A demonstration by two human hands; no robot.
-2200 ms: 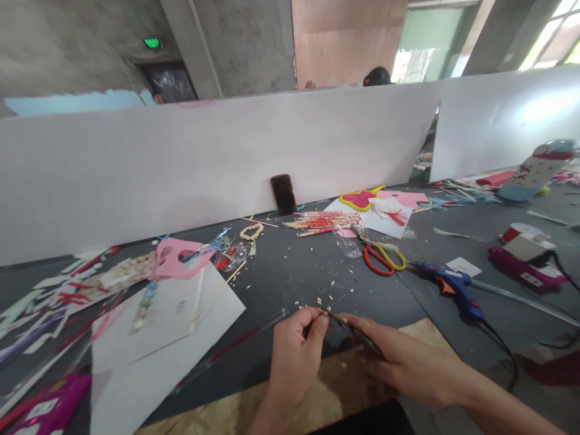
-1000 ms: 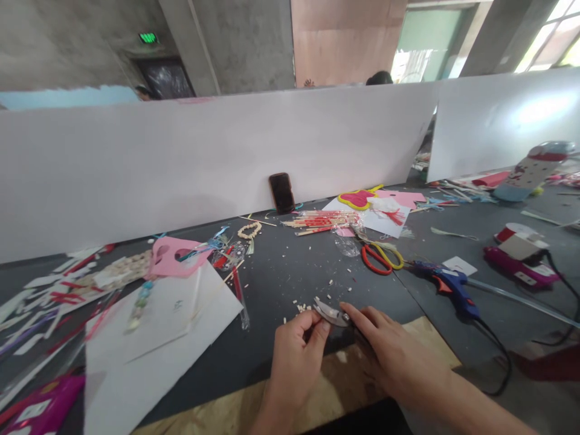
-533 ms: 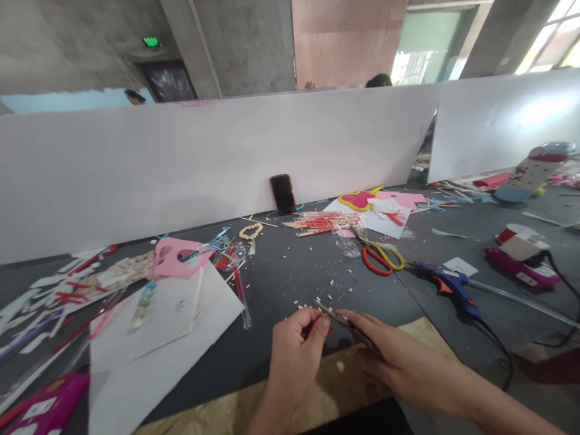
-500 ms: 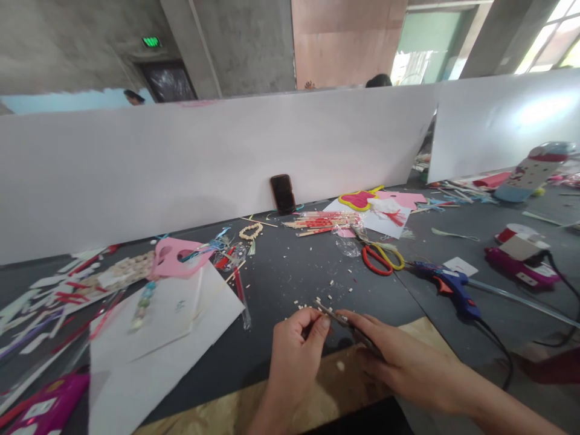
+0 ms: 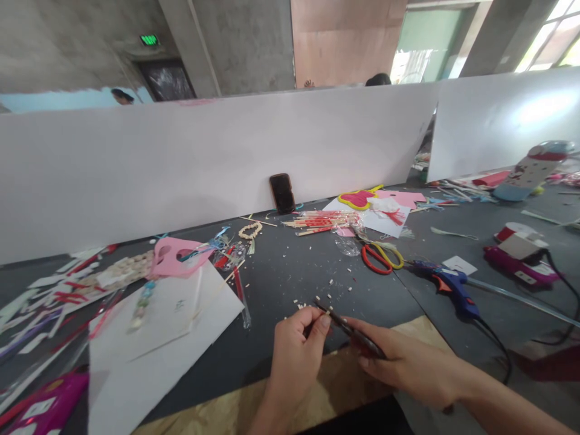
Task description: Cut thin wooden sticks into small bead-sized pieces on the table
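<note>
My left hand point(image 5: 296, 350) is curled near the table's front edge, thumb and fingers pinched on something too small to name. My right hand point(image 5: 408, 362) grips a pair of small cutting pliers point(image 5: 348, 329) with dark jaws; the jaw tips meet my left fingertips. Small pale cut bits point(image 5: 317, 299) lie scattered on the dark table point(image 5: 290, 272) just beyond both hands. A brown board point(image 5: 330, 386) lies under my wrists.
White sheets point(image 5: 154, 338) lie front left. A blue glue gun point(image 5: 453, 284) with cord rests right, red and yellow scissors point(image 5: 380, 257) beyond it. A dark phone point(image 5: 281, 192) leans on the white partition point(image 5: 226, 157). Pink cutouts, sticks and beads clutter the back.
My right hand has drawn back a little toward me and closed tighter on the pliers. The left hand has stayed in place, still pinched.
</note>
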